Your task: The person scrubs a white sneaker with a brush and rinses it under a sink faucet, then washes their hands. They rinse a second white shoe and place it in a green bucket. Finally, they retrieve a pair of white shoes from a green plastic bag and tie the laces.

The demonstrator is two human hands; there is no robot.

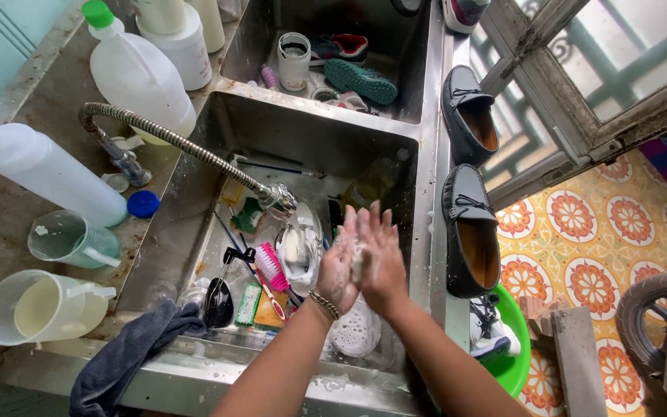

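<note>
Over steel sink [426, 232], soapy left hand [339, 270] seemingly rubs right hand [380, 259]

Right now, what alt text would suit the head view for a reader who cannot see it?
The left hand and right hand rub together, soapy, over a cluttered stainless steel sink. A coiled metal faucet reaches over a pink scrub brush, and two dark leather loafers rest on the sink's right rim.

The sink [418, 232] is seen as brushed metal, dulled and wet, its near rim streaked with suds. The faucet hose [171, 139] is ribbed, shiny metal. White foam coats the left hand [339, 266] and right hand [384, 259]. On the right rim, a loafer [468, 239] of dark smooth leather is shown. Grey soft cloth [129, 355] is draped over the near-left corner.
</note>
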